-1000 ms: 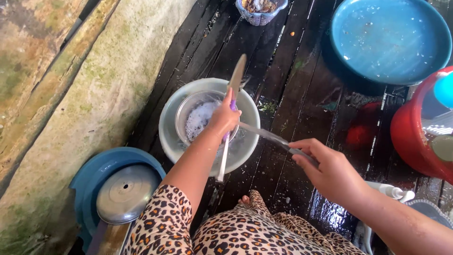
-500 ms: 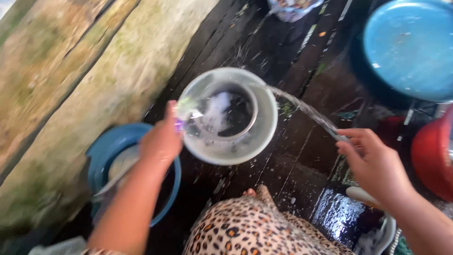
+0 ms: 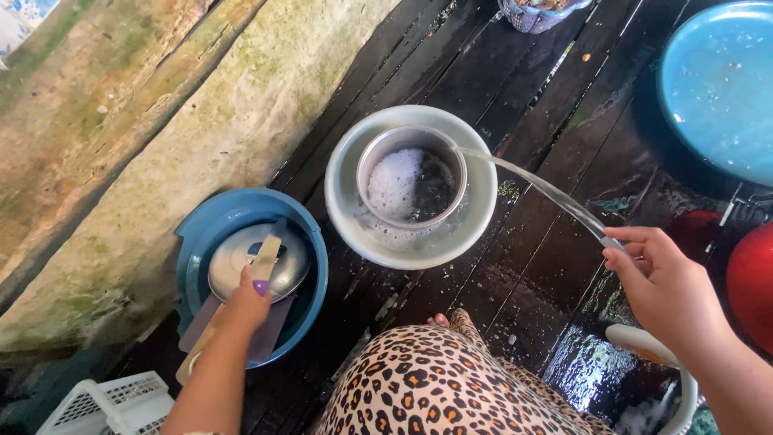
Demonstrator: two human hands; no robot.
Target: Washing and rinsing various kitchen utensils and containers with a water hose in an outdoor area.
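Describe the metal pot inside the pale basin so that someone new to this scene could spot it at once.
Start at the dark wet plank floor; in the middle stands a pale round basin. Inside it sits the metal pot, foamy inside, taking a thin water stream from the right hand. Unlike the flat metal lid in the blue basin, it is deep and open.

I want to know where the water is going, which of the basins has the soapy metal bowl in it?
The white basin in the middle holds the soapy metal bowl. The small blue basin holds a metal lid; the big blue basin holds only water.
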